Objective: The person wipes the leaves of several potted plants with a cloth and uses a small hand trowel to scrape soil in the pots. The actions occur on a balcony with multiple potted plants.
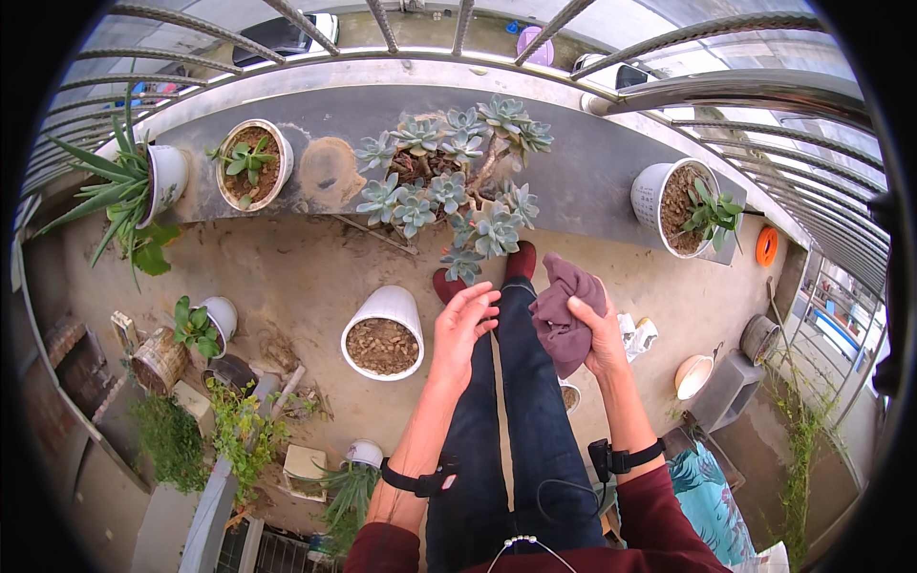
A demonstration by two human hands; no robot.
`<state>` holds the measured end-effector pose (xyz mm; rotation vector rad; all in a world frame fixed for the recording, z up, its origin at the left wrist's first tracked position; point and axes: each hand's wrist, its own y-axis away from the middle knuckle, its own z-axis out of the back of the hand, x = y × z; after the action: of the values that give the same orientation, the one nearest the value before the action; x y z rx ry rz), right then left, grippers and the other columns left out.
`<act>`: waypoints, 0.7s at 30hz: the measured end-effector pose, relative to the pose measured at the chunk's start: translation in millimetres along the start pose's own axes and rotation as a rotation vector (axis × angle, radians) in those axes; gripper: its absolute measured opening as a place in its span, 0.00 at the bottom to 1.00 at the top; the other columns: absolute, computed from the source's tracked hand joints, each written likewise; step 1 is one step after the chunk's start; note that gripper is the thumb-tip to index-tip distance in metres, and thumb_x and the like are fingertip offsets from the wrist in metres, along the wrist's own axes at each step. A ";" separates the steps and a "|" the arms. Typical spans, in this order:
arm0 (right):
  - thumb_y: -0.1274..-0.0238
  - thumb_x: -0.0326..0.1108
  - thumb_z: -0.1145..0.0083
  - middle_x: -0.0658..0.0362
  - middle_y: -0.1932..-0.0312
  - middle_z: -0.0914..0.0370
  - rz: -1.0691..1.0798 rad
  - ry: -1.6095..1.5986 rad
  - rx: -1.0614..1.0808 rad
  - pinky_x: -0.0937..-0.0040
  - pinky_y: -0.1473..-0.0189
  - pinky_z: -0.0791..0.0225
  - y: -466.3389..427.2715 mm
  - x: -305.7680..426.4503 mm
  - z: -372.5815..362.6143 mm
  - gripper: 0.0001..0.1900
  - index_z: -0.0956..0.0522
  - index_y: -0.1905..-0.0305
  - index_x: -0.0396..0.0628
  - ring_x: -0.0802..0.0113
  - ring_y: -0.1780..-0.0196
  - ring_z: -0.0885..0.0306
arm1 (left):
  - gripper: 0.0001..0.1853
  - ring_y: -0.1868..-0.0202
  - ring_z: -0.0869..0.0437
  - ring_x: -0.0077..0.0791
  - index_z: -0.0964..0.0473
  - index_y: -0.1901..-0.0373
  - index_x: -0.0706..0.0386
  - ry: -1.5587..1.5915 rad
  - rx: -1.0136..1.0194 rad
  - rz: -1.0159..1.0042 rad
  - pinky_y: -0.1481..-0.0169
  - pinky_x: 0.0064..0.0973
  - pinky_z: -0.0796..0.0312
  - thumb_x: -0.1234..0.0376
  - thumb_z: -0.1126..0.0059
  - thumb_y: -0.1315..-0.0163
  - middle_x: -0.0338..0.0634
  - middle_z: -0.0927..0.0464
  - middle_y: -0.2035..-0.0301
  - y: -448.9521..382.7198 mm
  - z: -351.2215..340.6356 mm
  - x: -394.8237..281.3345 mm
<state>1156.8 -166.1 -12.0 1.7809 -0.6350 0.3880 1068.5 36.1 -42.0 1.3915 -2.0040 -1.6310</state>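
Note:
A bunched purple cloth (567,315) is gripped in my right hand (604,326), in front of my right leg. My left hand (464,322) is raised with its fingers apart and holds nothing. Ahead of both hands, on a dark grey slab (580,165), a branching succulent (448,190) with pale blue-green rosettes spreads over the slab's near edge. Its pot is hidden under the leaves. Left of my left hand, a white ribbed pot (385,308) filled with brown soil (382,347) stands on the floor.
The slab also bears an aloe-like plant (114,179), a potted succulent (247,161) and a white pot (655,200) at the right. Metal railing bars (462,29) run behind it. More plants crowd the lower left. A basin (693,377) and a grey block (727,390) stand at right.

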 end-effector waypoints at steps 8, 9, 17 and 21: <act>0.24 0.39 0.43 0.55 0.50 0.18 -0.076 0.006 -0.004 0.67 0.44 0.23 -30.3 -0.7 17.3 0.15 0.22 0.44 0.38 0.69 0.48 0.18 | 0.26 0.40 0.18 0.36 0.32 0.31 0.68 0.141 -0.095 -0.025 0.32 0.32 0.26 0.64 0.42 0.26 0.53 0.21 0.40 -30.7 -8.2 -2.3; 0.26 0.36 0.40 0.57 0.50 0.18 -0.054 0.027 -0.031 0.70 0.44 0.25 -31.4 -0.1 13.2 0.12 0.19 0.47 0.40 0.70 0.48 0.19 | 0.27 0.38 0.19 0.38 0.34 0.30 0.68 0.163 -0.094 -0.021 0.31 0.33 0.26 0.64 0.42 0.25 0.54 0.22 0.39 -33.5 -11.5 -1.6; 0.32 0.34 0.37 0.55 0.46 0.19 0.453 0.823 -0.161 0.67 0.40 0.29 -54.2 -9.5 -20.2 0.12 0.16 0.47 0.44 0.62 0.45 0.18 | 0.26 0.34 0.22 0.38 0.35 0.29 0.67 0.319 -0.090 0.013 0.28 0.35 0.29 0.66 0.46 0.24 0.52 0.25 0.37 -57.3 -23.6 6.5; 0.38 0.34 0.35 0.54 0.42 0.22 0.595 1.069 -0.077 0.59 0.41 0.26 -73.6 -17.7 -29.3 0.16 0.15 0.45 0.48 0.52 0.42 0.23 | 0.23 0.35 0.22 0.34 0.32 0.31 0.63 0.378 -0.018 -0.021 0.27 0.34 0.30 0.67 0.46 0.25 0.45 0.23 0.38 -72.4 -30.4 12.0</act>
<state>1188.3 -119.0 -70.2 1.0307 -0.3584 1.5527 1120.3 11.2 -96.9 1.5790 -1.7571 -1.2717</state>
